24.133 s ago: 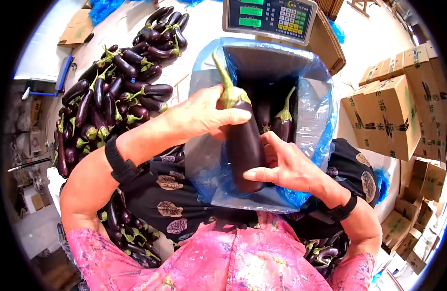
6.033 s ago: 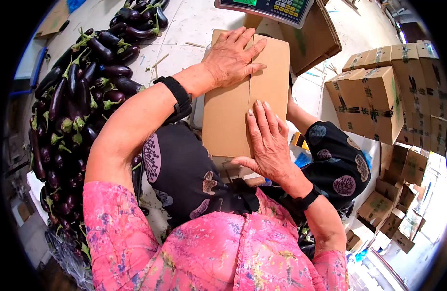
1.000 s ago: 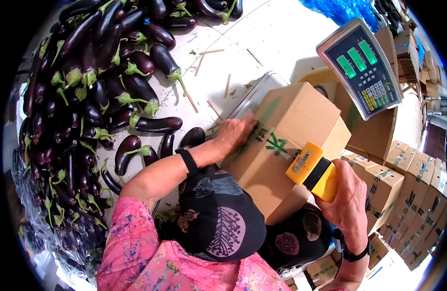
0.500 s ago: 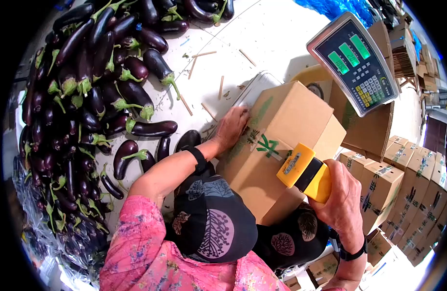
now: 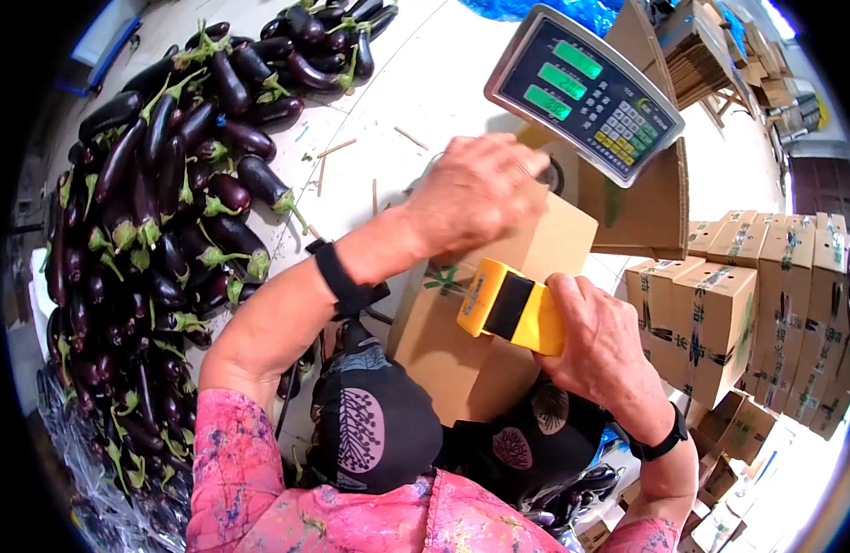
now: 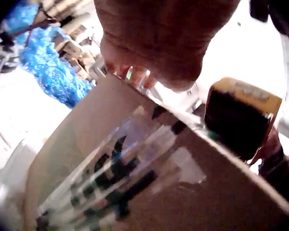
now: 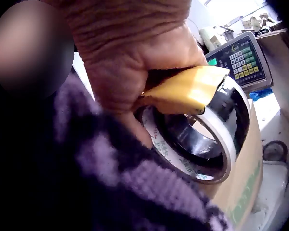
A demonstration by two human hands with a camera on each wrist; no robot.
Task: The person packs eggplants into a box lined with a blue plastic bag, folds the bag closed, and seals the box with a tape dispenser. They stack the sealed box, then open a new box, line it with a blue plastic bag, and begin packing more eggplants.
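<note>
A brown cardboard box (image 5: 448, 350) with green print stands on a scale platform between the person's knees. My left hand (image 5: 480, 189) lies over the box's far top edge, fingers bent down round it; the left wrist view shows the hand (image 6: 164, 43) above the taped box side (image 6: 135, 183). My right hand (image 5: 598, 343) grips a yellow tape dispenser (image 5: 512, 309) held against the box top. In the right wrist view my right hand (image 7: 130, 62) clasps the yellow dispenser (image 7: 188, 89) with its roll of clear tape (image 7: 202, 139) beside the box (image 7: 241, 183).
A large heap of purple eggplants (image 5: 158, 212) covers the floor at left. The scale's display (image 5: 586, 92) stands behind the box, with a flattened carton (image 5: 641, 212) under it. Closed cartons (image 5: 761, 304) are stacked at right. Blue plastic (image 5: 535, 7) lies at the back.
My left hand has moved from the box's left side up to its far top edge. My right hand has carried the tape dispenser left onto the box top.
</note>
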